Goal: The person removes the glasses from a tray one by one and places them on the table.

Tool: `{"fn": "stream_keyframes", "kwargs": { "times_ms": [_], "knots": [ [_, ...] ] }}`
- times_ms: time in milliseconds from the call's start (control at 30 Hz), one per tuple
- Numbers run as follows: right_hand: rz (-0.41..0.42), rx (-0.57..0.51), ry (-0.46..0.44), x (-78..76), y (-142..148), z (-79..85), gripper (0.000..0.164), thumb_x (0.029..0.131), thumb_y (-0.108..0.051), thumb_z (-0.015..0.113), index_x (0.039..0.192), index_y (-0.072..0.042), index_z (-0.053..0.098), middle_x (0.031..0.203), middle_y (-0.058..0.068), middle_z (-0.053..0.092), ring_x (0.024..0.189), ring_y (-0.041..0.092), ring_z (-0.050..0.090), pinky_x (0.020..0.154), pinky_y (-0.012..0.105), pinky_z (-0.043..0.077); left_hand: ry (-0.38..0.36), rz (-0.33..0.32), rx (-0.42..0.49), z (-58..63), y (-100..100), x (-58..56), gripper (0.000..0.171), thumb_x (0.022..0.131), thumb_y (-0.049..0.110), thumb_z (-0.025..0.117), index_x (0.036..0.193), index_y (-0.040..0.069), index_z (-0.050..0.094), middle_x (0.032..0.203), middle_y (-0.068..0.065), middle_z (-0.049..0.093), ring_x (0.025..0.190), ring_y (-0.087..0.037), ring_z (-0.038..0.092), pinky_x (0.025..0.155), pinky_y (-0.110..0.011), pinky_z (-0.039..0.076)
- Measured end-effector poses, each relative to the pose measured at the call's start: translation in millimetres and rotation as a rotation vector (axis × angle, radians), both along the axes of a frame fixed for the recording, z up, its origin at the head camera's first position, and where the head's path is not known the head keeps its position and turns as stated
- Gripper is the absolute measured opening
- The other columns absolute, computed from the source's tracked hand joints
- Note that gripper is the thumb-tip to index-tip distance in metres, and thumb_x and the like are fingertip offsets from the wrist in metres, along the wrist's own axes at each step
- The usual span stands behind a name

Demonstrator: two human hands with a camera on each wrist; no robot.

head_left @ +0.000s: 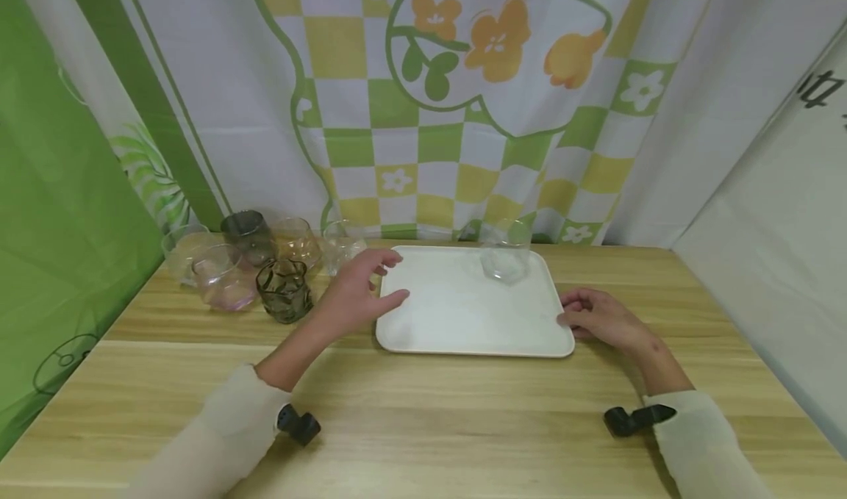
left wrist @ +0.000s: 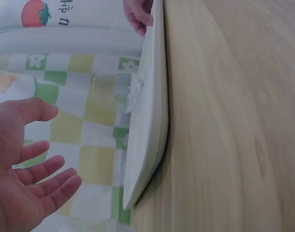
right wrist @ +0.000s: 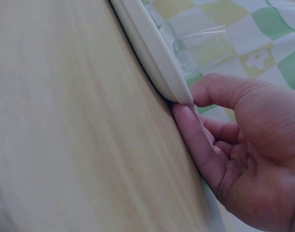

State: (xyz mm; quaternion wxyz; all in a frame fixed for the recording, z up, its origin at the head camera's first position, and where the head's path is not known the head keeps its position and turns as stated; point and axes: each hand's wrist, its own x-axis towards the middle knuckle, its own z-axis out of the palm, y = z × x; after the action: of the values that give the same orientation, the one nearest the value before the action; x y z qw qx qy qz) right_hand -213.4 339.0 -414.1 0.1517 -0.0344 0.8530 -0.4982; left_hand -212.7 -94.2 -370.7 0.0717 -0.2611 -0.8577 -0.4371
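Observation:
A white rectangular tray (head_left: 450, 311) lies on the wooden table with one clear drinking glass (head_left: 505, 262) standing near its back right corner. At the tray's right edge my right hand (head_left: 601, 320) pinches the rim; in the right wrist view the rim (right wrist: 179, 87) sits between thumb and finger. My left hand (head_left: 354, 293) hovers by the left edge, thumb and fingers spread apart. The left wrist view shows that hand (left wrist: 29, 164) holding nothing, raised above the tray's level.
Several glasses stand at the back left of the table, among them a dark green tumbler (head_left: 284, 291), a pinkish glass (head_left: 226, 282), a grey one (head_left: 250, 238) and an amber one (head_left: 295, 242). A checked curtain (head_left: 423, 146) hangs behind the table.

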Motion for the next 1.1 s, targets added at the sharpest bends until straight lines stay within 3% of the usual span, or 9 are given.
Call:
{"fn": "stream_keyframes", "kwargs": {
  "times_ms": [333,733,1100],
  "knots": [
    [-0.011,-0.004,0.008,1.5,1,-0.5,0.048,0.099,-0.012,0.067,0.134,0.014,0.047,0.108,0.015,0.054,0.093,0.019,0.060,0.078,0.031,0.059,-0.075,-0.048,-0.011,-18.6,45,-15.7,0.046,0.092,0.021,0.079,0.131,0.005,0.062,0.124,-0.015,0.063,0.107,-0.037,0.064,0.087,-0.042,0.054],
    [-0.012,0.025,-0.001,-2.5,-1,-1.0,0.050,0.099,-0.014,0.068,0.135,0.013,0.048,0.109,0.014,0.055,0.094,0.018,0.060,0.079,0.030,0.059,-0.129,-0.083,-0.102,-27.2,99,-26.0,0.054,0.093,0.028,0.076,0.138,0.004,0.057,0.128,-0.016,0.062,0.110,-0.031,0.061,0.091,-0.042,0.051],
    [-0.008,0.023,-0.003,-1.4,-1,0.4,0.049,0.099,-0.015,0.068,0.135,0.012,0.048,0.110,0.015,0.055,0.095,0.019,0.060,0.080,0.030,0.059,-0.079,0.038,0.061,-41.2,136,-38.0,0.054,0.090,0.023,0.079,0.137,0.007,0.057,0.133,-0.014,0.056,0.114,-0.033,0.060,0.094,-0.036,0.050]
  ]
}}
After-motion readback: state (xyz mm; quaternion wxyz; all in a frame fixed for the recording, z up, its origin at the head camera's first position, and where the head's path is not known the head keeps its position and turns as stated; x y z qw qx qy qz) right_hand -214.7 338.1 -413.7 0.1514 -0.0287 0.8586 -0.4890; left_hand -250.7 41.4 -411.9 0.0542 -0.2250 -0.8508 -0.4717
